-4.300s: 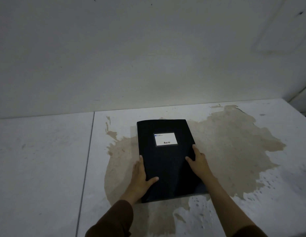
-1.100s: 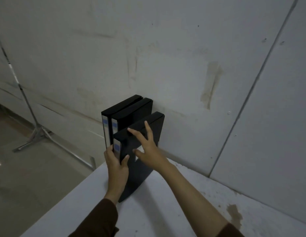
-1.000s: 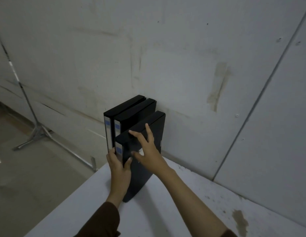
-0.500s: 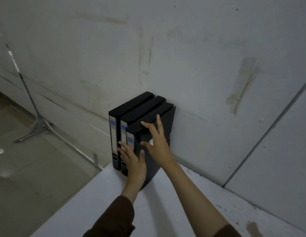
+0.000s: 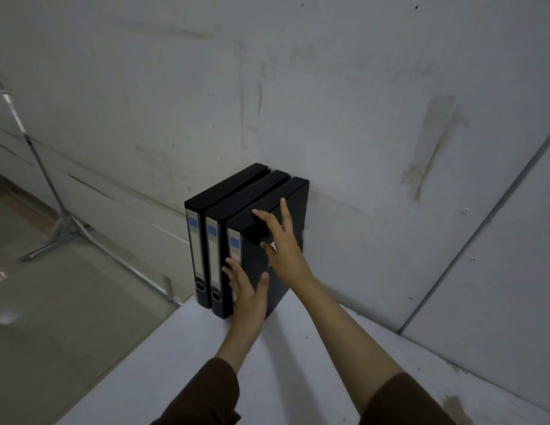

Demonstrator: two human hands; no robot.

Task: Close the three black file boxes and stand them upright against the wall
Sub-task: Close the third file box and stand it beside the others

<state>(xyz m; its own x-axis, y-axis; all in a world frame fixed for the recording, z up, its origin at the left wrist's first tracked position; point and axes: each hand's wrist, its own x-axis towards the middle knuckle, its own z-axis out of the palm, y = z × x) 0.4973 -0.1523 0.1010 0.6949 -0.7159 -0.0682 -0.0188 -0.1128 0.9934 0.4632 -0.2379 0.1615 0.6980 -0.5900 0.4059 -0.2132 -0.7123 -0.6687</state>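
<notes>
black file boxes, three (image 5: 220, 240) in a row, upright at the desk's (image 5: 187, 348) left end, backs against the wall (image 5: 329, 102). left hand (image 5: 247, 294) flat and spread on the nearest box's (image 5: 272, 250) spine, right hand (image 5: 283, 245) splayed open on its cover, nothing pinched; likely squaring it flush with its neighbours. long axes vertical, labelled spines facing out toward the wearer, top edges running back to the wall.
</notes>
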